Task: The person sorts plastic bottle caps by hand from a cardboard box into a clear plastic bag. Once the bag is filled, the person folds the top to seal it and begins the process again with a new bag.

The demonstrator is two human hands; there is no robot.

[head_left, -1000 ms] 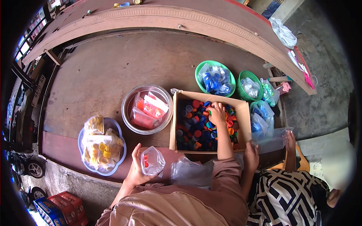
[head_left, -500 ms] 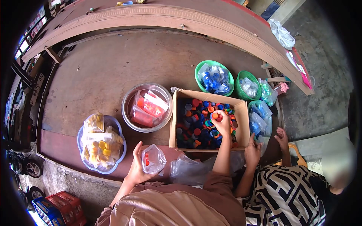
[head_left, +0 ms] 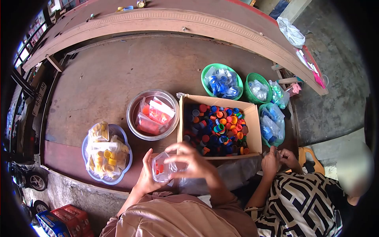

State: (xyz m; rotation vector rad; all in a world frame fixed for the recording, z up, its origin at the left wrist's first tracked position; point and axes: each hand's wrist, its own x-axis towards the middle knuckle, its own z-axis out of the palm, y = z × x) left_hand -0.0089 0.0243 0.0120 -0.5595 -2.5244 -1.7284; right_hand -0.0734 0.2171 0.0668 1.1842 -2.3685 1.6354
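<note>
My left hand [head_left: 144, 177] is wrapped round a clear plastic bag [head_left: 167, 173] with its mouth held open; a few red bottle caps [head_left: 159, 169] lie inside. Beside that bag, my right hand [head_left: 192, 162] is slightly blurred, fingers spread and curved at the mouth, with no cap visible in them. Just beyond stands a cardboard box [head_left: 258, 132] full of loose bottle caps [head_left: 221, 128] in blue, orange, red and green. Left of the box, a metal bowl [head_left: 129, 118] holds bagged red caps [head_left: 160, 112].
A lavender basket [head_left: 86, 152] holds bagged yellow caps. Green baskets [head_left: 203, 81] with bagged blue and clear pieces stand behind and right of the box. At right, another person's hands [head_left: 272, 162] work close together. A raised wooden ledge [head_left: 169, 15] runs along the back.
My right hand has moved from the box, where it held orange and red caps, to the plastic bag, and its fingers have spread. The other person's hands have come together.
</note>
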